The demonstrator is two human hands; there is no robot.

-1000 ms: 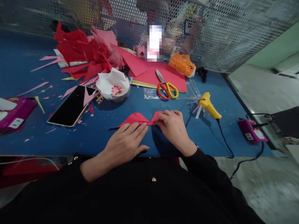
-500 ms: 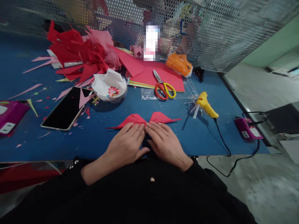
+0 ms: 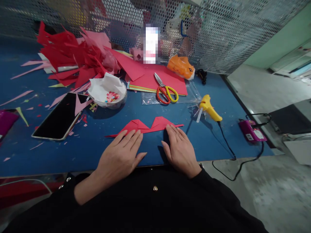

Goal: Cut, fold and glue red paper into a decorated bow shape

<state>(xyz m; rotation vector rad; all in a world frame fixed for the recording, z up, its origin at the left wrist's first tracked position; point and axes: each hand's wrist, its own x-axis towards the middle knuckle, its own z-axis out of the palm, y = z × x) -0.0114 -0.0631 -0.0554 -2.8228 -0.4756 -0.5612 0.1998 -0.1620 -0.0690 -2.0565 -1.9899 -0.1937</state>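
Note:
A folded red paper (image 3: 148,126) lies flat on the blue table in front of me, with two rounded humps on its far side and a thin point at each end. My left hand (image 3: 120,152) rests flat with its fingertips on the near edge of the paper's left half. Toward the right end, the fingertips of my right hand (image 3: 179,149) touch the same edge. Both hands have fingers stretched out and thumbs apart. Beyond the paper, scissors (image 3: 166,92) with one red and one yellow handle lie on a stack of red paper (image 3: 177,81).
A paper-lined bowl (image 3: 108,92) holds small coloured bits. Left of it lie a phone (image 3: 60,116) and a heap of red scraps (image 3: 75,51). A yellow glue gun (image 3: 210,108) and a purple power socket (image 3: 252,131) are on the right. Perforated metal (image 3: 218,38) stands behind.
My hands have moved apart from the paper's middle, the left one leftward and the right one rightward, baring its centre. The camera view has shifted slightly.

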